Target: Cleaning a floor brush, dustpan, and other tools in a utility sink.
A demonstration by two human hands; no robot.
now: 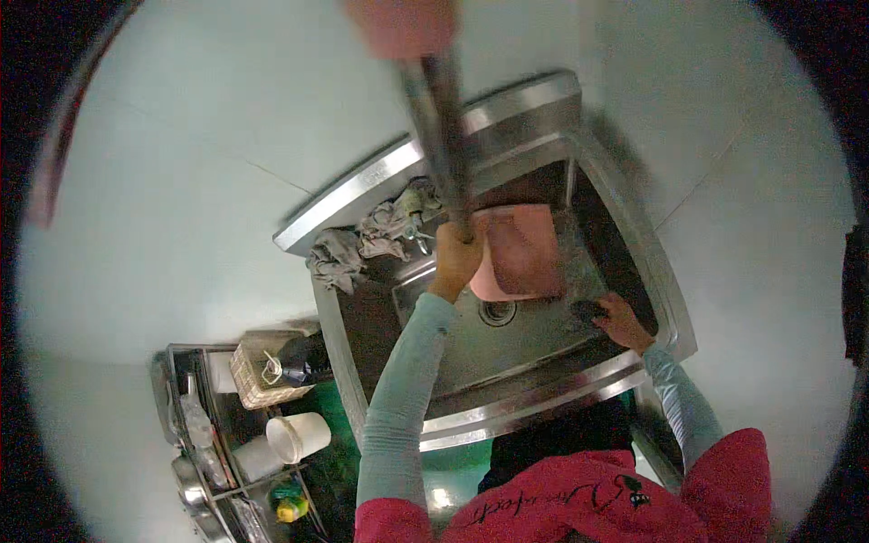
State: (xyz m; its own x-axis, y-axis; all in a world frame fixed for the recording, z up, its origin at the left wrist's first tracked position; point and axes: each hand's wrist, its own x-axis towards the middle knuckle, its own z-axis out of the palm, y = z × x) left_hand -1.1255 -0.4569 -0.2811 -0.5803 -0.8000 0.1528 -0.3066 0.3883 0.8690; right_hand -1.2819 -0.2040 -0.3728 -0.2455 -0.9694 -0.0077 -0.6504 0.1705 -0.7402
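My left hand (455, 256) clamped on long handle (441, 136), frame centre; stiff, wet pink dustpan (520, 249), slippery. Right hand (618, 317) closed on dark scrubber (588, 310).

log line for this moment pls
left hand: grips dustpan handle | right hand: on dark scrubber | pink dustpan: in steel sink | rags: on sink rim

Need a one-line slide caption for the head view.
Left hand holds a long handle over the steel sink; right hand scrubs beside pink dustpan.
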